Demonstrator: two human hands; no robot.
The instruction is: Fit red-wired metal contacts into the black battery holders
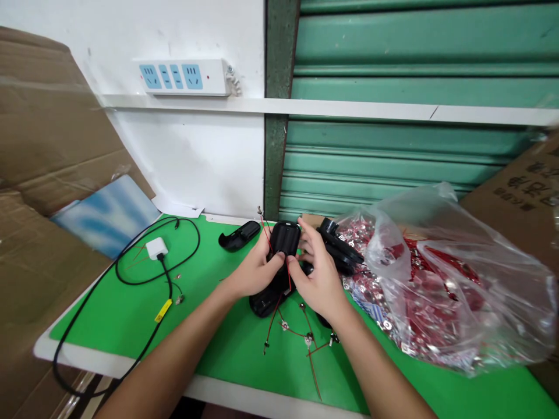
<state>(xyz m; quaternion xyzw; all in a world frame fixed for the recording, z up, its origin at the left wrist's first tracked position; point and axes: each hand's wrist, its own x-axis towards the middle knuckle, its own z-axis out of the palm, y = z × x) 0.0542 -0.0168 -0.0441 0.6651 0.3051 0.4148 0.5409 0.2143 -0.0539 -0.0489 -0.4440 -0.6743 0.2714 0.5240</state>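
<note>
Between my two hands is a black plastic battery case (286, 237), tilted up above the green table mat. My left hand (257, 267) grips its left side, thumb pressed on the lower edge. On the other side my right hand (317, 273) curls its fingers round the case, its thumb also at the lower edge. A thin red wire (264, 221) with a small metal contact sticks up by my left fingers. Beneath my hands lie more black plastic parts (262, 304), partly covered. Several red wires with metal contacts (308, 337) are scattered nearer the table's front.
A clear plastic bag (437, 291) full of red wires and metal contacts sits at right, beside stacked black parts (340, 250). A black shell (239, 235) lies behind my left hand. A black cable (117, 273) with a white plug (156, 248) loops at left. Cardboard (56, 128) borders the left.
</note>
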